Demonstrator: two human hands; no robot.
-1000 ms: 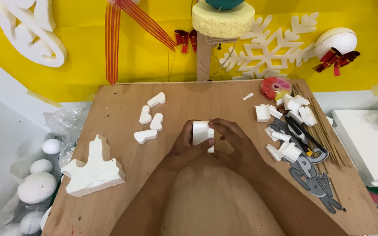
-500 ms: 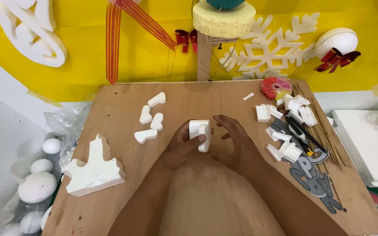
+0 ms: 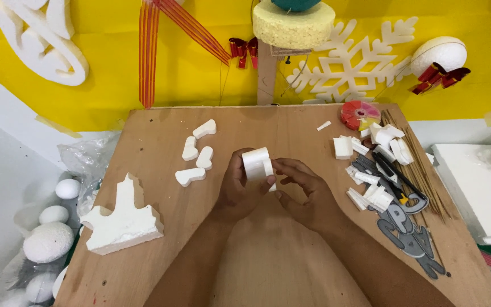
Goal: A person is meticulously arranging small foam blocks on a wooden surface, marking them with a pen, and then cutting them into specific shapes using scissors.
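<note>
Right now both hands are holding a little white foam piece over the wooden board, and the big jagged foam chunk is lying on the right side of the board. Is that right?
Not quite. The big jagged foam chunk lies on the left side of the wooden board, as the head view shows. The rest holds: the left hand and right hand hold a little white foam piece over the board.

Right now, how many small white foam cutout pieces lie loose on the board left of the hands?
4: small white foam cutout pieces, top, upper left, middle, bottom. None looks hidden.
</note>
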